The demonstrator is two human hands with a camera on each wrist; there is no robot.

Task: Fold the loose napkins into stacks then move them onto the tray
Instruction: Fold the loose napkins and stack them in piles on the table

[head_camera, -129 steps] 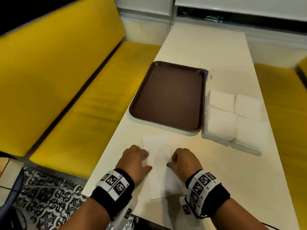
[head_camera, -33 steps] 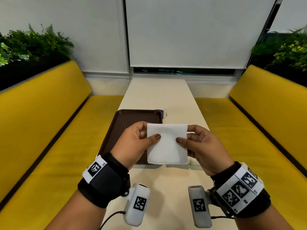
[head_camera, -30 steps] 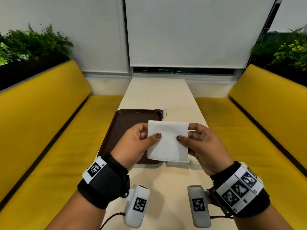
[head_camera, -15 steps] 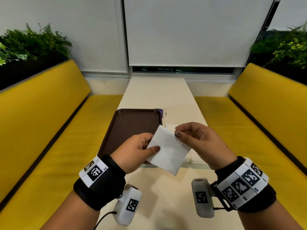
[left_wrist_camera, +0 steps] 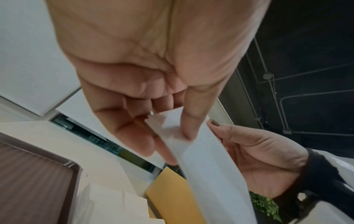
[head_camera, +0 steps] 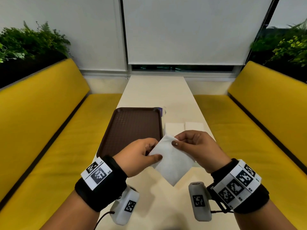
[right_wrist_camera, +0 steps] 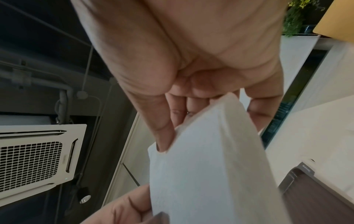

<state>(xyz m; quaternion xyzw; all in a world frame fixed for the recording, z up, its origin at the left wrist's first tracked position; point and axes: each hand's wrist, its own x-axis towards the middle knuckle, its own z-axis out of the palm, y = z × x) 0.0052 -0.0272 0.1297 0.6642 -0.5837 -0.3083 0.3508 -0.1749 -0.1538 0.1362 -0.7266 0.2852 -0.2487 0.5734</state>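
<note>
A long pale worktop (head_camera: pixel 154 95) is running between two yellow benches (head_camera: pixel 41 123) toward a window with lowered white blinds (head_camera: pixel 182 30), and green plants (head_camera: pixel 31 42) are showing above the seat backs on both sides. A brown tray (head_camera: pixel 132 128) is lying on the left part of the worktop. Just beside its right edge, white folded napkin stacks (head_camera: pixel 174 127) are sitting on the surface, partly hidden behind the hands. Above the worktop, clear of it, a folded white napkin (head_camera: pixel 172 163) is hanging turned like a diamond with one corner pointing down. The left hand (head_camera: pixel 137 156) is pinching its left corner between thumb and fingers, and the right hand (head_camera: pixel 197 148) is pinching its upper corner the same way. Both wrists are wearing black bands with printed markers (head_camera: pixel 98 173).
</note>
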